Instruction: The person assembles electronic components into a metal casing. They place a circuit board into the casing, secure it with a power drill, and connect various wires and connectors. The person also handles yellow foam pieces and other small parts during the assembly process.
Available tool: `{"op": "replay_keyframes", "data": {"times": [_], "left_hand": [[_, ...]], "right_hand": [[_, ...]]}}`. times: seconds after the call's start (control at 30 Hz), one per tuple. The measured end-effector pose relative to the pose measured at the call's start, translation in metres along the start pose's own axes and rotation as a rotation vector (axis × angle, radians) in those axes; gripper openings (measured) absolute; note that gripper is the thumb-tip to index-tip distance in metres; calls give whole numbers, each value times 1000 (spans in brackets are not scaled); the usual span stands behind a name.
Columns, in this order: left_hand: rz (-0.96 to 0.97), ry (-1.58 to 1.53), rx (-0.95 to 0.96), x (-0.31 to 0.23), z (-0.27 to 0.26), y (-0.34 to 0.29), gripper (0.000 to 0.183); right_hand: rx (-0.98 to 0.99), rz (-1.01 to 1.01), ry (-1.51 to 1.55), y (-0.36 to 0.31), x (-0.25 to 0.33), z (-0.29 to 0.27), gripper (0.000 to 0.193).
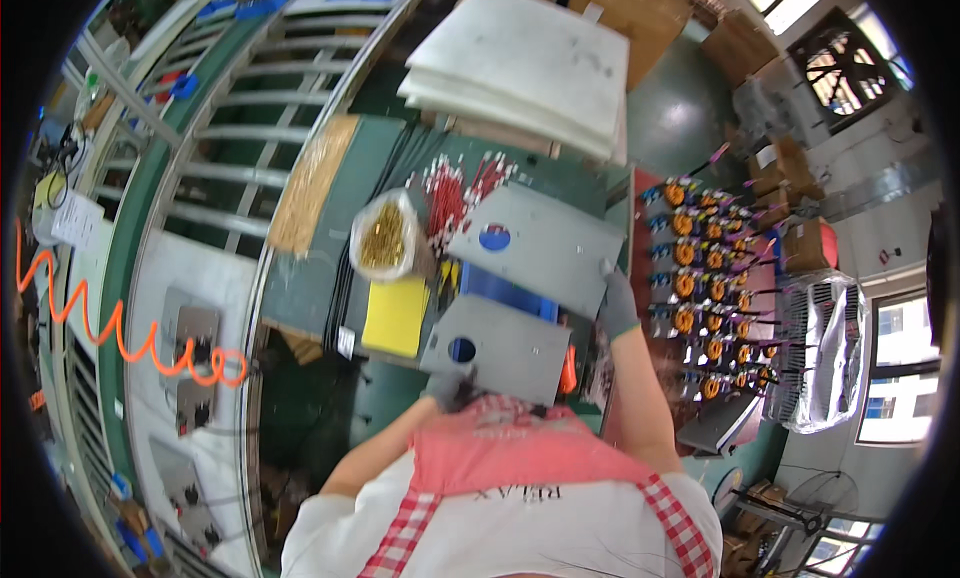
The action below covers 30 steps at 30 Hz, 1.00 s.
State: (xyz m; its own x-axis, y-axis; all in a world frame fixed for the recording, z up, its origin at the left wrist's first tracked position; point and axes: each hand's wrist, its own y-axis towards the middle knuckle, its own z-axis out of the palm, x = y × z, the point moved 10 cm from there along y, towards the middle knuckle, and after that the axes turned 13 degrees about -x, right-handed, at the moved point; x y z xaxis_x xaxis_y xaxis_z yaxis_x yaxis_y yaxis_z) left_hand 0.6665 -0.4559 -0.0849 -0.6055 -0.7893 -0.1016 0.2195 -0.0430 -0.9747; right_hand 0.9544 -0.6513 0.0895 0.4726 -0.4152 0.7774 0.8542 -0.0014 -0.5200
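The grey-gloved right hand (618, 304) pinches the right edge of a flat grey panel with a round hole (555, 246) over the green workbench (582, 180), while the grey-gloved left hand (452, 389) lies at the lower-left edge of a similar holed panel (512, 348) nearer the body, its grip impossible to tell.

Gloved hands (620, 306) at two grey plates (550, 243), yellow sheet (394, 318), bag (416, 261) of golden parts (383, 242), red wires (445, 206)
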Motion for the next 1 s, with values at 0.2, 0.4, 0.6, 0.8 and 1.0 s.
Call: {"op": "replay_keyframes", "data": {"times": [0.2,0.4,0.6,0.8,1.0], "left_hand": [[4,-163,-107,-8,-7,-22,16],[18,-129,-82,-9,-3,8,14],[-84,-191,8,1,-6,23,21],[620,1775,-167,-79,-28,-67,38],[1129,1522,-840,-187,-49,-82,76]], "right_hand": [[71,127,-83,34,-53,12,41],[18,29,-434,85,-78,-14,40],[-298,-814,-1540,47,-2,30,44],[239,-1112,-1544,-6,-67,67,41],[230,-968,-1607,-11,-107,52,26]]}}
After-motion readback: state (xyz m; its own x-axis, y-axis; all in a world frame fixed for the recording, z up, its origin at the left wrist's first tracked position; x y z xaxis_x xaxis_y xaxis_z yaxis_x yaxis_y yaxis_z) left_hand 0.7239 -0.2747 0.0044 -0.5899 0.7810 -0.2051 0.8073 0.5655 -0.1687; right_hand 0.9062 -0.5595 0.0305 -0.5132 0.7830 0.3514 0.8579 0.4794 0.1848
